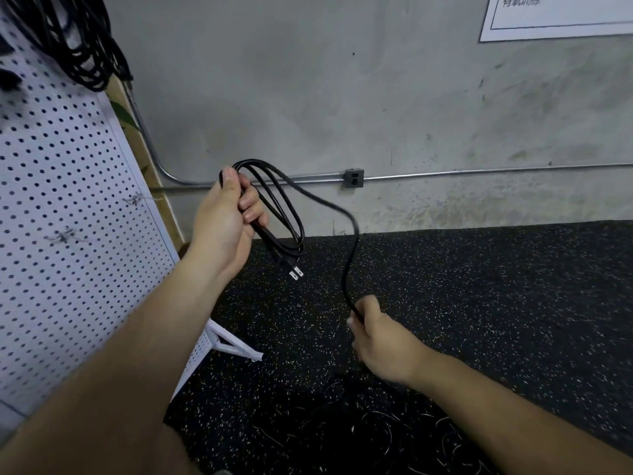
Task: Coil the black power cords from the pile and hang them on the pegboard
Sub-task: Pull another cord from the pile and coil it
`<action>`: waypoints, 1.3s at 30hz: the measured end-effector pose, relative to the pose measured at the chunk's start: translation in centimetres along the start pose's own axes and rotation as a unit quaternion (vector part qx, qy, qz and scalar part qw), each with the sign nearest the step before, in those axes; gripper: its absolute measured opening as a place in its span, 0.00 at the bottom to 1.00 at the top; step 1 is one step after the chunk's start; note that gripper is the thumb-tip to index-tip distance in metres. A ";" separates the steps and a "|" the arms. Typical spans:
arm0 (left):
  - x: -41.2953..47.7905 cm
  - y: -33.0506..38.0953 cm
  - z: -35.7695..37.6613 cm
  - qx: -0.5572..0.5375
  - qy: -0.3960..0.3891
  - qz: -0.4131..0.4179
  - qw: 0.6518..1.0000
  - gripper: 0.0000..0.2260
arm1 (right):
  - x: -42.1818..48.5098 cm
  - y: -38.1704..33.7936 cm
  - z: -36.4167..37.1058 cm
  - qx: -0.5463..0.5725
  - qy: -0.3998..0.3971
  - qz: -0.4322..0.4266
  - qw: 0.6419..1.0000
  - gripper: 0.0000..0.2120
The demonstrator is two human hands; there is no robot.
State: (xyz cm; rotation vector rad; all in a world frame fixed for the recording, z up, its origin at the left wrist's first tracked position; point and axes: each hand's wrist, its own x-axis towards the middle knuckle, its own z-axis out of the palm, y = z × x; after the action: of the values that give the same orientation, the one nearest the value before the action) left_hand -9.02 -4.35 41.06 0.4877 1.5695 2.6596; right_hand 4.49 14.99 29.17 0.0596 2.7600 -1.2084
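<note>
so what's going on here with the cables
A person is coiling a black power cord. Their left hand grips the finished loops, with the plug dangling below. Their right hand holds the loose run of the same cord lower down. More cords lie in a pile on the floor beneath. A white pegboard stands at the left, with coiled cords hanging near its top and two bare hooks lower down.

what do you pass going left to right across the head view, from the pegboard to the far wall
pegboard → left hand gripping the coiled power cord → plug hanging from the coil → right hand pinching the cord's loose run → wall sign
</note>
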 end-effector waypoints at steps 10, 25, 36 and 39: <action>-0.9 -0.3 0.9 0.006 0.023 -0.005 1.000 0.13 | -2.4 -6.5 -3.3 -0.036 0.066 0.005 0.997 0.13; -1.0 -2.9 1.3 0.168 -0.034 -0.002 0.985 0.09 | -1.8 -6.0 -3.9 -0.470 0.024 -0.057 0.880 0.22; -3.6 -4.4 2.8 0.423 -0.244 -0.054 0.871 0.07 | -1.6 -7.3 -7.5 -0.467 0.202 -0.200 0.838 0.17; -4.1 -4.8 3.0 0.397 -0.278 -0.087 0.870 0.11 | -1.4 -7.3 -8.2 -0.472 0.250 -0.155 0.831 0.29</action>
State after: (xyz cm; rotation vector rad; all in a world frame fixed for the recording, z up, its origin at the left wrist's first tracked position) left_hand -4.97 -0.13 37.26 0.9494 2.2486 1.4211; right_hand 4.43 16.08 40.17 -0.2057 3.5794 0.3452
